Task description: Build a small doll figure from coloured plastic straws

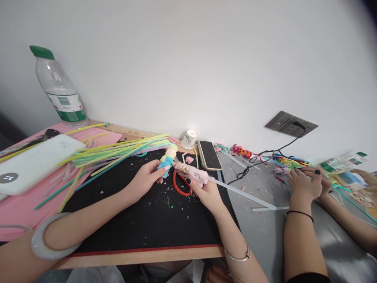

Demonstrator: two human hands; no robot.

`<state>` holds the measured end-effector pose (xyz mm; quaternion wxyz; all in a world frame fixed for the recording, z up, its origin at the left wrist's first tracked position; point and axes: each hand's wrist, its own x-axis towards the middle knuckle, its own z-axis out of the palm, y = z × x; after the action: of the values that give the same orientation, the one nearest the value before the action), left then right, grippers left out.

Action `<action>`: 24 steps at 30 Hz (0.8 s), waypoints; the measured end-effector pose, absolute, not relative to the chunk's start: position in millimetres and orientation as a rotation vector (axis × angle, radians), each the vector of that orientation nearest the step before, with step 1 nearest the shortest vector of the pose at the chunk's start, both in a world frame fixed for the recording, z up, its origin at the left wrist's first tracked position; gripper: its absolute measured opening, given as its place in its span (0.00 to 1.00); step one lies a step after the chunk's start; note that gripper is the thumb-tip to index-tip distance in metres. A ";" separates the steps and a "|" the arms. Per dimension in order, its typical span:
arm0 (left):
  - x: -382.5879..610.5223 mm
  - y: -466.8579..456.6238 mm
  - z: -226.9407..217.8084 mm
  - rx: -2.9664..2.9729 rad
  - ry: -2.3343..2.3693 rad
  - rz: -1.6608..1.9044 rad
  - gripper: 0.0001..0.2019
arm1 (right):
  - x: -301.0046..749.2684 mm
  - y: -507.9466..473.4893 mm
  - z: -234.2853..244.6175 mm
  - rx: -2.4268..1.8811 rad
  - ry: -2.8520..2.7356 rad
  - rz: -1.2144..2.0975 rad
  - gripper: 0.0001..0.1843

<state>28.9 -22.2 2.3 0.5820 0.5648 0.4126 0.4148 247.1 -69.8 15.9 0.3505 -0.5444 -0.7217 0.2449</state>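
My left hand (147, 177) has its fingers closed around a small fuzzy figure (167, 160), blue below with pale yellow and pink above. In my right hand (207, 192) is a pink hot glue gun (196, 174), its nozzle end pointing left at the figure; whether the tip touches it I cannot tell. A long translucent glue stick (244, 192) sticks out of the gun's back end. Under the gun, orange-red scissor handles (177, 184) lie on the black mat (123, 228), partly hidden by my right hand.
Pipe cleaners (118, 151), a white power bank (38, 163) and a bottle (60, 88) are at left. Behind my hands stand a paper cup (189, 139) and a phone (210, 155). A black cord (259, 157) runs to the wall socket (291, 124). A co-worker's hands (306, 182) work at right.
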 end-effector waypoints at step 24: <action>30.1 -21.7 1.9 1.391 0.989 0.950 0.15 | 245.6 -69.0 13.8 -1.428 -1.734 0.615 0.18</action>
<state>30.1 -21.7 1.9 0.5596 0.5903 0.4197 0.4029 245.6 -69.0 13.8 0.3951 -0.5632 -0.6840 0.2426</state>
